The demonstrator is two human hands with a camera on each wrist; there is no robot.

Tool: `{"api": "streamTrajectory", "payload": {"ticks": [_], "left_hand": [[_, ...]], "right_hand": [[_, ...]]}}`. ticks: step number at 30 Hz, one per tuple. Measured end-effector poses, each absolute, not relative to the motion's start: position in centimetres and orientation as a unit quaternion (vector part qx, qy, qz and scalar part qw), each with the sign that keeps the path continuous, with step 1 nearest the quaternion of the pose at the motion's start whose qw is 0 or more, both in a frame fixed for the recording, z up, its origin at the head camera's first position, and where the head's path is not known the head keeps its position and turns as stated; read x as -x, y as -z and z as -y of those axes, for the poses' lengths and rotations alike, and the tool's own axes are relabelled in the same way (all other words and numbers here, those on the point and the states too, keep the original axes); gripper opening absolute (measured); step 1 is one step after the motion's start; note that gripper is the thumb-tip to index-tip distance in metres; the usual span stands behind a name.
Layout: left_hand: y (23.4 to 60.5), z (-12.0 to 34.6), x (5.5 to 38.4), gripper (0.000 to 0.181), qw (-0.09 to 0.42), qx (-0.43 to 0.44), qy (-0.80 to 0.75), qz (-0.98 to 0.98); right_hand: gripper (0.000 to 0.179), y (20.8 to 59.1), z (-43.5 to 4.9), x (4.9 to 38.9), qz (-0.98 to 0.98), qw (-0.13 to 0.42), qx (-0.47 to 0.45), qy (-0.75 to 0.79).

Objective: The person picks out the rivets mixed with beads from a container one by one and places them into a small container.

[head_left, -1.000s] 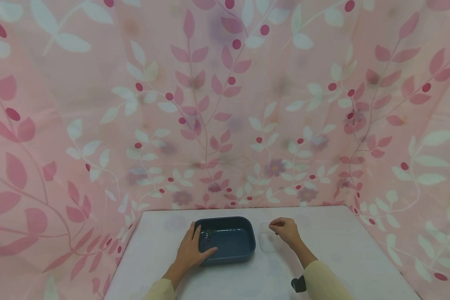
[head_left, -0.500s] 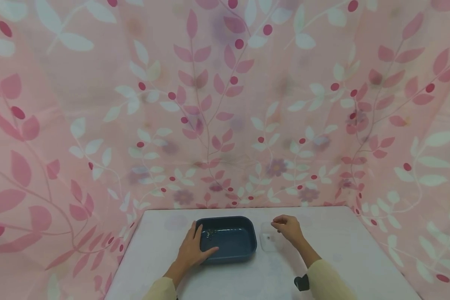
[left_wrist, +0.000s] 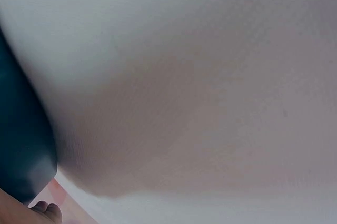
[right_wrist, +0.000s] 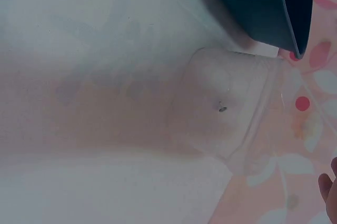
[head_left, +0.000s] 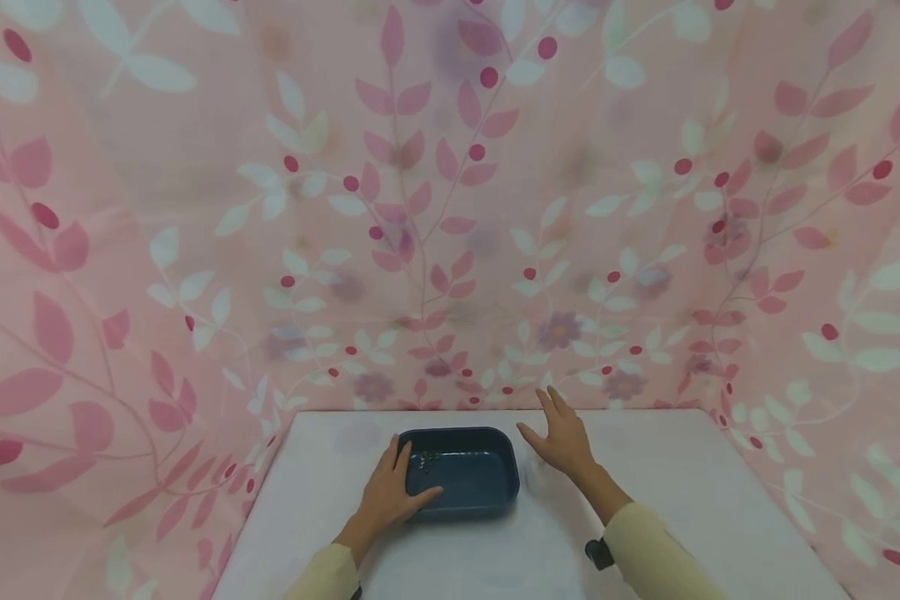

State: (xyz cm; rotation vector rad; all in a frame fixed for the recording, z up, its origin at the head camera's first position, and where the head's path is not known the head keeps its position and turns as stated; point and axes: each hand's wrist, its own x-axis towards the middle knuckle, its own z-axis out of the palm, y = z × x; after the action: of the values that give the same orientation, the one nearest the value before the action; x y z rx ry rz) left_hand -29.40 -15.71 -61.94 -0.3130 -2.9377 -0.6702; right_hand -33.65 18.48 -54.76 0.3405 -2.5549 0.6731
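A dark blue rectangular dish (head_left: 465,483) stands on the table, with a small cluster of shiny metal bits (head_left: 426,461) in its left part. My left hand (head_left: 386,492) rests against the dish's left side, fingers along the rim and thumb reaching over the front corner. To the right of the dish is a clear plastic container (right_wrist: 208,103). One tiny metal piece (right_wrist: 222,108) lies in it, too small to name. Above and behind that container my right hand (head_left: 564,440) is raised with its fingers spread, holding nothing visible.
The white-covered table (head_left: 660,483) ends at a pink leaf-patterned curtain (head_left: 450,250), which also hangs at both sides. A dark strapped device (head_left: 598,553) sits at the right wrist.
My right hand had its fingertips pinched together over the clear container; now its fingers are spread and it is higher. The left hand stays at the dish. The head view has shifted slightly.
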Motion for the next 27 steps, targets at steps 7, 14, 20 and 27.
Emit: {"api": "streamTrajectory", "payload": {"ticks": [7,14,20,27], "left_hand": [[62.0,15.7,29.3,0.113,0.055,0.108,0.217,0.969],[61.9,15.7,29.5,0.113,0.055,0.105,0.22,0.968],[61.6,15.7,29.3,0.111,0.061,0.109,0.218,0.968],[62.4,15.8,29.5,0.112,0.062,0.104,0.215,0.969]], "right_hand": [[0.089,54.9,-16.4,33.6,0.942,0.242,-0.153,-0.175],[0.092,54.8,-14.9,33.7,0.944,0.247,-0.161,-0.15],[0.096,55.4,-14.1,34.0,0.95,0.226,-0.168,-0.136],[0.099,55.6,-12.9,33.8,0.946,0.232,-0.175,-0.14]]}}
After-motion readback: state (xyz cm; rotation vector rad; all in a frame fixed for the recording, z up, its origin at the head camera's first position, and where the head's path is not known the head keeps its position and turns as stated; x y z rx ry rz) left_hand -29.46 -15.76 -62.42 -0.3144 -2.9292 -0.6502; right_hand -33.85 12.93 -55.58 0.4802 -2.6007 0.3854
